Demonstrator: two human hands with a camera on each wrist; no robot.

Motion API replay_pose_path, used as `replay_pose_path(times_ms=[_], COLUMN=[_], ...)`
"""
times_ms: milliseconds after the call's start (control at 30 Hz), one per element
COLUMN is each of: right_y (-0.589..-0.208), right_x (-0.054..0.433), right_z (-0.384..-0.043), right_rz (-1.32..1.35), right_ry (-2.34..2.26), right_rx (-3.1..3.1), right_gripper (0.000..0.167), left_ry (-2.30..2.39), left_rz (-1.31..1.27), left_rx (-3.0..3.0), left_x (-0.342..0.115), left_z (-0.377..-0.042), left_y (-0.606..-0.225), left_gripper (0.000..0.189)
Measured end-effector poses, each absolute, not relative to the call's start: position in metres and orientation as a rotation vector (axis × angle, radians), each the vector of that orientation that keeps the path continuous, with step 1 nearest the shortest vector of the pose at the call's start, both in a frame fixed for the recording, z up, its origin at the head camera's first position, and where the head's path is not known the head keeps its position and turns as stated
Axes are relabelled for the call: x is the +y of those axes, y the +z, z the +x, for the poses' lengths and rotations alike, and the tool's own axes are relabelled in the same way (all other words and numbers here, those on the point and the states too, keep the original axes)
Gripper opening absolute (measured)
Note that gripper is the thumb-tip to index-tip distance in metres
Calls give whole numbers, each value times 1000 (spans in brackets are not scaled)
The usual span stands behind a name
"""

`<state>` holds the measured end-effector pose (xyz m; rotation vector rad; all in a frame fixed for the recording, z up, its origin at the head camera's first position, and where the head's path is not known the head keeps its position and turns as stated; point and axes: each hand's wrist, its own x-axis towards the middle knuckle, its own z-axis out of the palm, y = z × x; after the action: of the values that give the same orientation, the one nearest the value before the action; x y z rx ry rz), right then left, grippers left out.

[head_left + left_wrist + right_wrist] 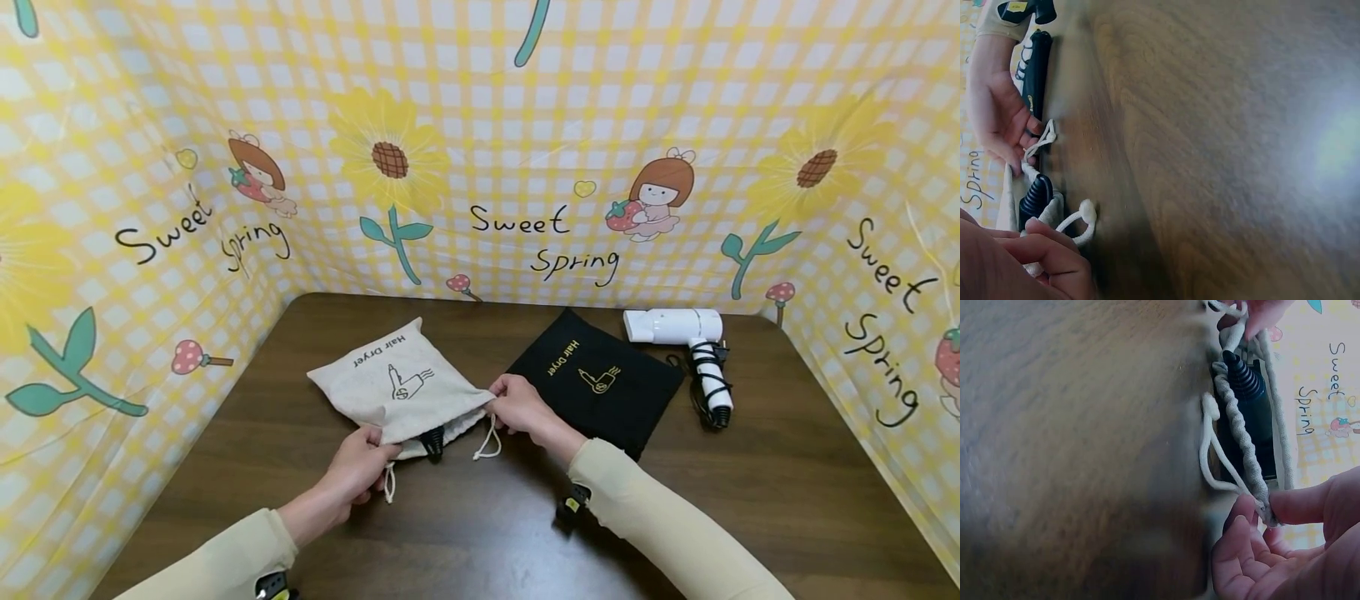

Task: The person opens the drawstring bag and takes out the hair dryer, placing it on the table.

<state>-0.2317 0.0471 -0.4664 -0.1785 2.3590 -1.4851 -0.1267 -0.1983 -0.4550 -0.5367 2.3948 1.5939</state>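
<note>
A cream drawstring bag (442,392) printed "Hair Dryer" lies on the table with its mouth towards me, held slightly apart. My left hand (352,467) pinches the left corner of that mouth. At the right corner, my right hand (521,406) pinches the rim between thumb and fingers. A black hair dryer (1257,406) is inside, and its ribbed cord end (432,443) pokes out of the opening; the rest is hidden by cloth. White drawstring loops (489,442) hang at both corners, one of them (1085,219) beside my left fingers.
A black drawstring bag (600,379) with gold "Hair Dryer" print lies flat just right of my right hand. Beyond it is a white hair dryer (675,326), its black cord wound round the handle. Patterned cloth walls (510,167) enclose the wooden table (465,533).
</note>
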Motion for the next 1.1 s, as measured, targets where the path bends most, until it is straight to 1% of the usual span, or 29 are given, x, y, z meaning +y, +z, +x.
replay_pose_path(times_ms=[100, 300, 367, 467, 533, 600, 767, 833, 1000, 1100], right_y=[-467, -466, -466, -465, -466, -466, -468, -468, -467, -467], right_x=[49, 50, 49, 48, 48, 47, 47, 48, 48, 49], right_z=[-232, -233, -233, -232, -232, -231, -231, -231, -231, -232], right_rz=[-166, -153, -160, -170, -169, -174, -173, -164, -159, -202], right_ry=[-1487, -1464, -1465, -1469, -1467, -1467, -1488, -1495, -1472, -1418], right_rx=[2356, 2358, 2353, 2349, 2343, 2341, 2340, 2342, 2366, 2432], right_gripper=[6, 9, 14, 21, 24, 24, 15, 12, 11, 10], left_ry=[1606, 1596, 1576, 1569, 1586, 1601, 1597, 1593, 1575, 1573], left_rz=[-535, -561, -566, -543, -525, -506, -504, -508, -497, -475], left_rx=[2389, 2371, 2370, 2362, 2351, 2350, 2345, 2332, 2338, 2355], left_x=[-202, -204, -203, -202, -201, -200, -202, -205, -212, -216], left_z=[-125, -123, -124, -126, -129, -131, -133, -132, -130, -128], left_y=[-453, -450, -449, -446, -444, -441, -440, -441, -445, -445], left_gripper=[11, 12, 21, 40, 47, 45, 30, 27, 20, 16])
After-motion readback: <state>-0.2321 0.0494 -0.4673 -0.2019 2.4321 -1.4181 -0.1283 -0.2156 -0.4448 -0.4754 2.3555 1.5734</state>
